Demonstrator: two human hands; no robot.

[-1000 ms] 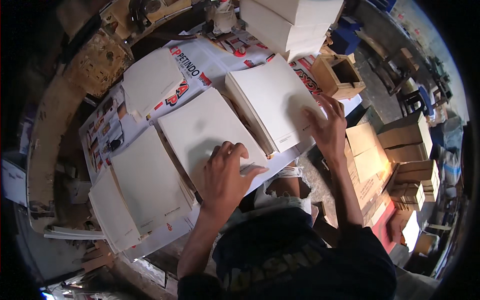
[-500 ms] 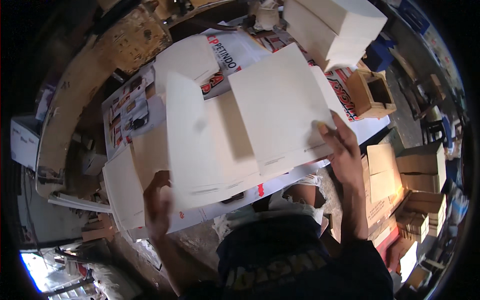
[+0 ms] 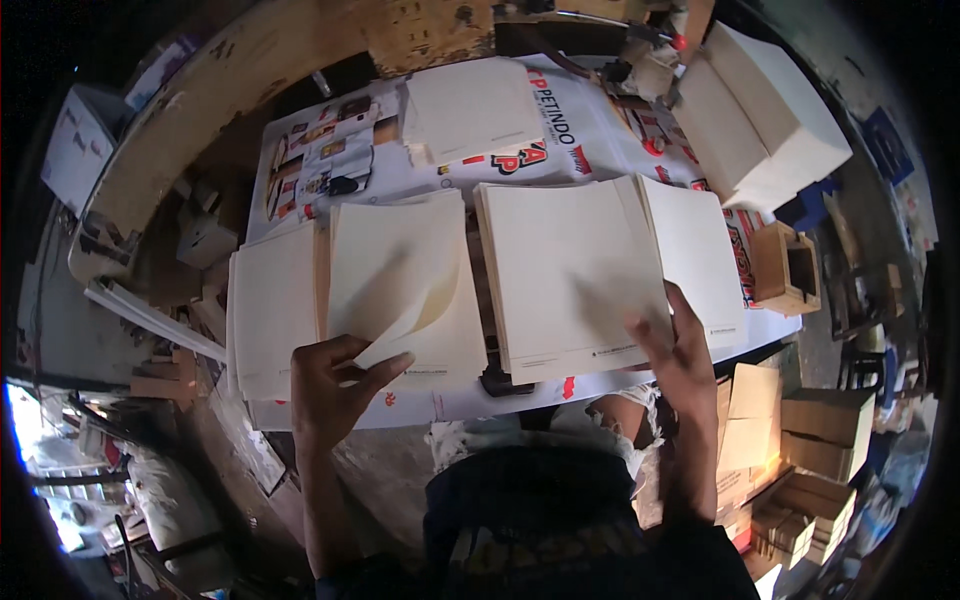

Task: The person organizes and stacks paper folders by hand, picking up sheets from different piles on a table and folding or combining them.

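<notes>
Between the thumb and fingers of my left hand [image 3: 335, 385], the near left corner of a cream paper sheet [image 3: 385, 270] is pinched. That corner curls up off the stack of matching sheets [image 3: 440, 355] beneath it. My right hand [image 3: 680, 350] is at the near right corner of another paper stack [image 3: 570, 270], thumb over the top sheet and fingers apart; the thumb is blurred. A third stack [image 3: 275, 300] lies to the left of these, and a fourth [image 3: 695, 255] to the right, partly under its neighbour. Small print runs along the sheets' near edges.
Under the paper is a table covered with a printed banner [image 3: 385, 215]. Another paper pile [image 3: 470, 105] sits at the far side. Tall white blocks [image 3: 760, 120] and a wooden box [image 3: 785, 265] stand at the right. Cardboard boxes [image 3: 825, 430] are at the lower right.
The sheets that were raised and blurred now lie on the stacks. My left hand has gone from the lifted sheet's side to a curled corner. My view has shifted.
</notes>
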